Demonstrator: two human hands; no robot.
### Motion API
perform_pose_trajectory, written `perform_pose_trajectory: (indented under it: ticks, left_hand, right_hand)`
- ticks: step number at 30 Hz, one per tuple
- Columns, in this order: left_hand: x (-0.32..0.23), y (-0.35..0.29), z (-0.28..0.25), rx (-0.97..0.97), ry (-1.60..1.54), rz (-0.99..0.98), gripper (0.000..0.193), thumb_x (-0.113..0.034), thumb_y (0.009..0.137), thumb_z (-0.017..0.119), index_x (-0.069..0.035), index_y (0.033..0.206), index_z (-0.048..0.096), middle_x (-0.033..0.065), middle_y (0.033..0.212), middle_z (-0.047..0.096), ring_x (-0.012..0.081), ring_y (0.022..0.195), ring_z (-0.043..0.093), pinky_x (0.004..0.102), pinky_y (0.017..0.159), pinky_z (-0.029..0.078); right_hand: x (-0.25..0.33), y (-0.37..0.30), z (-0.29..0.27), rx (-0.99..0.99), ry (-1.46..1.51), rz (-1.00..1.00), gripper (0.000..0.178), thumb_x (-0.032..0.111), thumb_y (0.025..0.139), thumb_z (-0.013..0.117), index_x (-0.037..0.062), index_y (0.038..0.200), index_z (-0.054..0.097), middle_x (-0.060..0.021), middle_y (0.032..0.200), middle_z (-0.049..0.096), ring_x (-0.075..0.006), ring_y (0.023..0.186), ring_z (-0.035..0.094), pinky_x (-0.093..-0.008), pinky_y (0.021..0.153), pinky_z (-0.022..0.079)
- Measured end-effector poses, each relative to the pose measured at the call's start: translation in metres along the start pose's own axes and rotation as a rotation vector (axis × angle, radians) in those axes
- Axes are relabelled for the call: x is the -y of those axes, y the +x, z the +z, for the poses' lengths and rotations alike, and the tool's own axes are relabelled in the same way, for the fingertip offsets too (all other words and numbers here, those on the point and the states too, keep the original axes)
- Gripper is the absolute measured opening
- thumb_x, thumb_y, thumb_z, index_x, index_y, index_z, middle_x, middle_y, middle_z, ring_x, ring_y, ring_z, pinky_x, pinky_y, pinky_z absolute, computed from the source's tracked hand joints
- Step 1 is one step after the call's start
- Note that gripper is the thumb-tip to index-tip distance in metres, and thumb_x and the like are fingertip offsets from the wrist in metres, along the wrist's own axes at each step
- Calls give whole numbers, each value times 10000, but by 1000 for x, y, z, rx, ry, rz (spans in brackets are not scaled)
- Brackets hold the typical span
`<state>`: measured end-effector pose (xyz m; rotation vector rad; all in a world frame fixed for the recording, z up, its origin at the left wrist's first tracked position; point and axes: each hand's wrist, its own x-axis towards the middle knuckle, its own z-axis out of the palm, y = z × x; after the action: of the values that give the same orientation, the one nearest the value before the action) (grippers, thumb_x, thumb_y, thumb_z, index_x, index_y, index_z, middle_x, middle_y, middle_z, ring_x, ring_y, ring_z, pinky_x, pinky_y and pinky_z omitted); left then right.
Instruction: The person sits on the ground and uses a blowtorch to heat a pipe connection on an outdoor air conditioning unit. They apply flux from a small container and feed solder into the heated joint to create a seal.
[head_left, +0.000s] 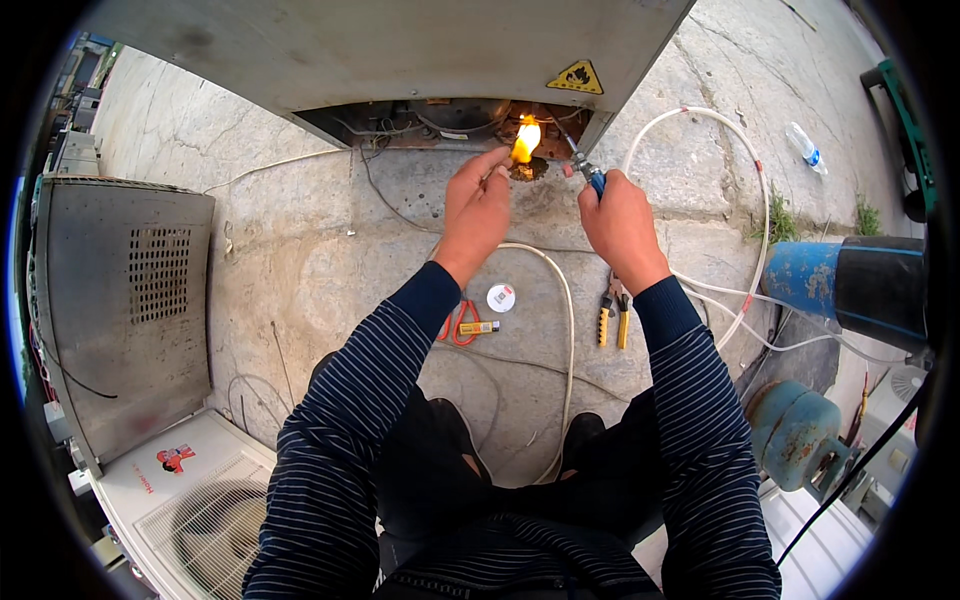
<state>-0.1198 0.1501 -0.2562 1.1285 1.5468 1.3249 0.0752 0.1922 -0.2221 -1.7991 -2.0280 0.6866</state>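
Cracked concrete ground spread out in daylight before a grey metal cabinet. At the right end of the low opening along the cabinet's base was the blue-handled torch, its slim neck pointing inward, presumably to aim heat at the metal parts there. A yellow-orange flame burned just left of the neck. The right hand was wrapped around the torch's handle, a grip that seemed meant to steer it well behind the hot end. The left hand had its fingertips drawn together close to the flame; whether they pinched something thin, I cannot tell. Between the feet and the cabinet lay pliers, red-handled scissors, a yellow lighter and a round white disc, probably for easy reach. Farther right, a pale hose looped wide, perhaps to leave slack, near a rusty teal cylinder. An outdoor fan unit stood at lower left.
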Motion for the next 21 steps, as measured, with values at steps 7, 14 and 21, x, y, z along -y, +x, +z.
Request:
perform_pose_trajectory:
  ticks: [7,14,21]
  left_hand:
    - [-4,4,3,-49,-155,-97,308,-94,1027,518,2,1299,628,65,1148,685,66,686,524,230,636,475]
    - [-4,7,3,-72,-210,-153,298,-88,1029,514,-6,1285,642,64,1140,686,67,682,526,228,624,470]
    - [-6,10,4,-66,-206,-171,304,-101,1031,517,-20,1297,639,56,1146,686,69,675,526,229,620,466]
  right_hand:
    - [-2,1,0,-10,17,1,250,175,904,588,-68,851,568,-331,760,644,-508,744,644,-566,683,520]
    - [-4,1,3,-12,26,3,260,185,905,586,-66,838,572,-335,765,643,-510,750,644,-568,689,519]
    - [-5,1,2,-12,27,-8,272,190,905,580,-74,842,572,-339,766,642,-516,750,642,-573,691,520]
